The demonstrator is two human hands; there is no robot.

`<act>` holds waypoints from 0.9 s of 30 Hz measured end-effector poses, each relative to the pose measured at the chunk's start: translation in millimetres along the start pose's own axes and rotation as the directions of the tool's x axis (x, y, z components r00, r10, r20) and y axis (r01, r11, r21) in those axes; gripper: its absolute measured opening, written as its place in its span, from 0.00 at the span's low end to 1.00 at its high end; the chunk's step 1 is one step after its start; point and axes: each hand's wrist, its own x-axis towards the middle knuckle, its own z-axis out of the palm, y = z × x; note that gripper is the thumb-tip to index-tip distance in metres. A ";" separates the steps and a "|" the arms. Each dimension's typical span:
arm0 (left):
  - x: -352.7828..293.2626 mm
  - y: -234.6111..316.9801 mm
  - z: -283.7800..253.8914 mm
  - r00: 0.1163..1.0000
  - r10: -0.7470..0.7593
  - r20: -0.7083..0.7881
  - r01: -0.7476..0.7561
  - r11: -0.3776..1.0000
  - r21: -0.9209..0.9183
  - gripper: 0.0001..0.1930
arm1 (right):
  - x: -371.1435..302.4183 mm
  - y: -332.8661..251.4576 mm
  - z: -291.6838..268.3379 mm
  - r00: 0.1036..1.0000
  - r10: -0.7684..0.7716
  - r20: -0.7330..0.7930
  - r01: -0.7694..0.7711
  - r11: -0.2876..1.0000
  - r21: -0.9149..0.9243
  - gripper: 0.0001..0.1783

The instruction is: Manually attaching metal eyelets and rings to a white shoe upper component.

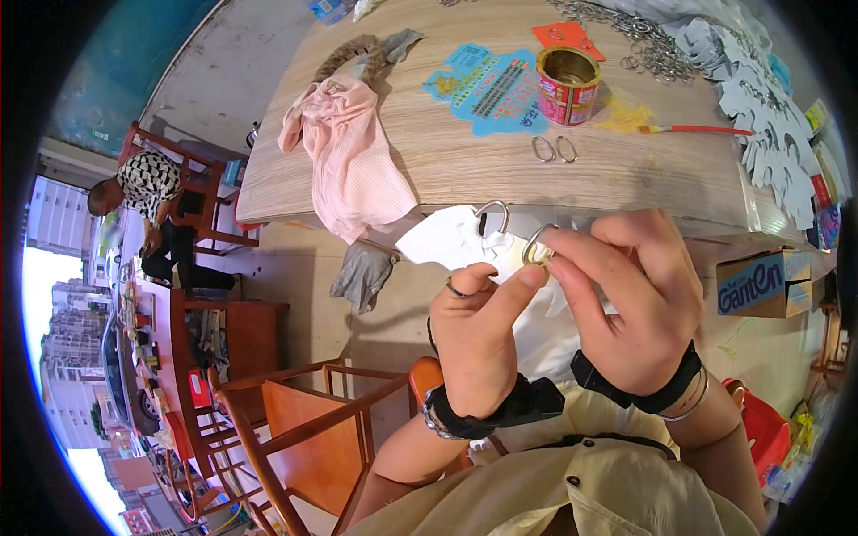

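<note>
Above my lap, my left hand [478, 330] is closed on a white flat piece [438, 239], its thumb pressing near the piece's edge. A silver metal ring [494, 213] stands up from the piece's far side. The fingers of my right hand [630, 299] pinch a second silver ring [534, 238], which touches the white piece beside my left thumb. Part of the piece is hidden behind my fingers. On the table [465, 179], a pair of loose metal rings [555, 150] lies in front of an open pink-and-red tin [568, 87].
A red-handled brush [697, 129] lies by a yellow smear. Around it are a blue card [492, 89], a pink cloth [353, 147], heaped metal rings [657, 45] and white cut pieces [773, 134]. A wooden chair [317, 438] stands left; a person [156, 192] sits farther off.
</note>
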 end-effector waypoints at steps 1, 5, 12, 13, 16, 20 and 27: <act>-0.1 -0.7 -0.2 1.000 0.014 -0.004 -0.014 1.000 0.019 0.08 | 1.0 -2.4 -1.8 0.999 0.037 0.014 -0.037 0.999 0.005 0.16; -0.2 0.7 1.2 0.998 0.043 0.037 -0.045 0.998 0.044 0.09 | 4.9 -6.4 -6.5 0.981 0.175 0.085 -0.181 0.981 0.069 0.13; -4.3 -0.2 0.2 0.995 0.078 0.064 -0.085 0.990 0.112 0.11 | 11.2 -10.3 -14.0 0.934 0.291 0.207 -0.318 0.941 0.114 0.10; -4.6 -0.2 0.2 0.992 0.093 0.081 -0.101 0.990 0.099 0.11 | 11.3 -11.7 -13.2 0.932 0.294 0.211 -0.321 0.941 0.107 0.09; -3.3 2.0 -1.9 0.997 0.058 0.040 -0.065 0.981 0.184 0.09 | 10.6 -10.2 -10.9 0.942 0.262 0.211 -0.289 0.951 0.106 0.08; 2.0 10.3 1.7 0.999 -0.053 -0.001 0.052 0.971 0.233 0.06 | 12.0 -10.4 -11.1 0.952 0.212 0.221 -0.243 0.962 0.124 0.08; 5.3 12.2 -3.1 0.990 -0.119 0.071 0.119 0.993 0.009 0.07 | 15.1 2.5 -11.3 0.960 0.067 0.273 -0.133 0.964 0.232 0.09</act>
